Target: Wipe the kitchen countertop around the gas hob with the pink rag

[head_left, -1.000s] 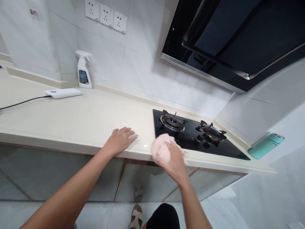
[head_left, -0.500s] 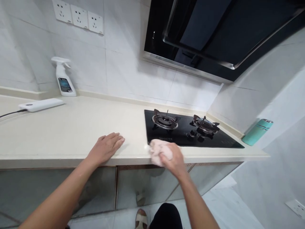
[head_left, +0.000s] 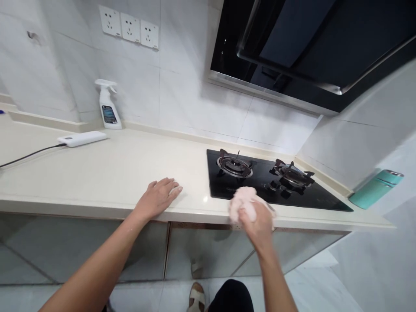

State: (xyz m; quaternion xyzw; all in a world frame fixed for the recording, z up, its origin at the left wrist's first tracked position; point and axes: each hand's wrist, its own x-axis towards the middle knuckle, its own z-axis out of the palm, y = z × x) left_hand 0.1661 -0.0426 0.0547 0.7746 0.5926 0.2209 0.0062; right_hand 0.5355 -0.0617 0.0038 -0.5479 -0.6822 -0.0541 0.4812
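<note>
While the left hand (head_left: pixel 159 197) lies flat, open, at the countertop's (head_left: pixel 97 173) front edge, the right hand (head_left: pixel 256 219) clenches a bunched pink cloth (head_left: pixel 243 200): soft, light, easiest held wadded.

countertop (head_left: pixel 113 173) | spray bottle (head_left: pixel 108 106) | power bank (head_left: pixel 82 138) | gas hob (head_left: pixel 260 182) | pink cloth (head_left: pixel 242 199)

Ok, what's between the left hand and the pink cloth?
Nothing in the head view: only bare countertop lies between the left hand and the pink cloth gripped by the right hand.
</note>
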